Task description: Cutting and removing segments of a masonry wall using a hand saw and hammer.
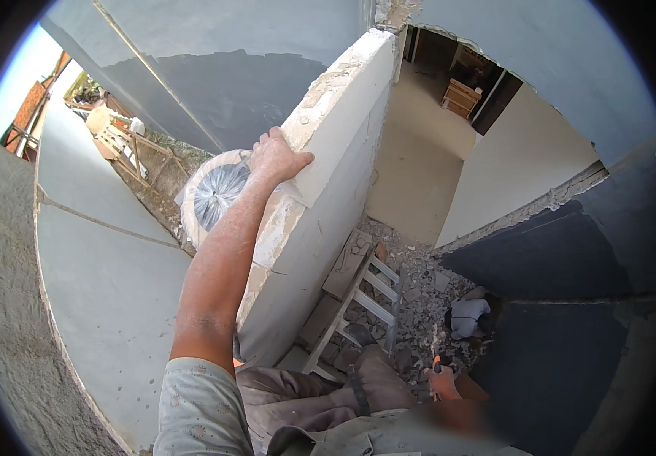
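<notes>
My left arm stretches forward to a broken-topped wall (351, 121). There my left hand (273, 158) grips the rough top edge, fingers curled over it and thumb along the near side. Low on the right, my right hand (443, 382) is closed around a tool with an orange and black handle (436, 363). The tool's far end blends into the rubble, so its kind is unclear. Below me, a light-coloured ladder (373, 304) leans by the wall, with my boot (360, 334) close to its rungs.
Broken rubble (411, 262) covers the ground beside the ladder, with a white thing (468, 318) I cannot make out. Beyond the wall sits a round tan-rimmed object (191, 201) with crumpled plastic inside. A wooden trestle (134, 144) stands outside. Dark-painted walls (548, 365) close in on the right.
</notes>
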Demonstrator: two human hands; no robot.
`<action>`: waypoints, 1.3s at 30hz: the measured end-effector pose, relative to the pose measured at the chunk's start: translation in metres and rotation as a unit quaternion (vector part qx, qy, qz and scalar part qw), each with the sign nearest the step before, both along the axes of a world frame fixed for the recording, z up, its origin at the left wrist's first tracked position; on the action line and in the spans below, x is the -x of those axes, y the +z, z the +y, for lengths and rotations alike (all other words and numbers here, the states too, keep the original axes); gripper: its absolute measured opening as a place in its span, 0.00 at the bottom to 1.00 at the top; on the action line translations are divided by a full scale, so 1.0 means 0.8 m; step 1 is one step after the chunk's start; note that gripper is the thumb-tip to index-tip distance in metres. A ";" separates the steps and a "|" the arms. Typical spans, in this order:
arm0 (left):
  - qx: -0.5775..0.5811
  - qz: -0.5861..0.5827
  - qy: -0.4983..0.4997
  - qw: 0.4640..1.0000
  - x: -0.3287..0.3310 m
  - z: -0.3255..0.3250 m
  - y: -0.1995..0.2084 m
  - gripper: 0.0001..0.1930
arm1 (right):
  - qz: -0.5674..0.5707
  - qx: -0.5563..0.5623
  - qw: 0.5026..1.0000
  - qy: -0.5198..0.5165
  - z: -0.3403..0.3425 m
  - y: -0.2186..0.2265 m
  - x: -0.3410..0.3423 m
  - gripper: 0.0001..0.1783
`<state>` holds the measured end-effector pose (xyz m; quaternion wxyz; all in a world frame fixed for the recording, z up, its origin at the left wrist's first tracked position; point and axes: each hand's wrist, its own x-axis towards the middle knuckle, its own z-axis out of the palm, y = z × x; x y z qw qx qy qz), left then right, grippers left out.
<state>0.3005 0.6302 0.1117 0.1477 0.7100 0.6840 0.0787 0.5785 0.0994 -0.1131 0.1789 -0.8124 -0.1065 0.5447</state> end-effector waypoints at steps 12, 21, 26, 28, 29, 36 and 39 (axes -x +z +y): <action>0.048 -0.021 -0.014 0.999 -0.003 -0.008 -0.004 0.48 | 0.070 -0.109 0.991 -0.046 0.116 0.055 0.039 0.13; -0.053 0.037 -0.038 0.997 0.054 0.021 -0.001 0.43 | 0.054 -0.103 0.993 -0.016 0.095 0.040 0.048 0.14; -0.065 0.023 0.002 0.998 0.002 -0.036 -0.026 0.43 | 0.039 -0.073 0.996 -0.035 0.136 0.047 0.075 0.15; -0.048 0.027 0.011 0.998 -0.012 -0.045 -0.032 0.42 | 0.078 -0.138 0.987 -0.014 0.176 0.062 0.081 0.14; -0.073 0.023 0.017 0.997 -0.012 -0.045 -0.032 0.42 | 0.066 -0.153 0.986 -0.010 0.199 0.071 0.081 0.14; -0.017 0.030 -0.039 0.999 0.031 -0.022 0.015 0.41 | 0.007 -0.375 0.925 0.065 0.305 0.141 0.043 0.15; -0.070 0.055 -0.007 0.996 0.005 -0.050 0.011 0.40 | -0.061 -0.339 0.937 0.061 0.295 0.146 0.030 0.15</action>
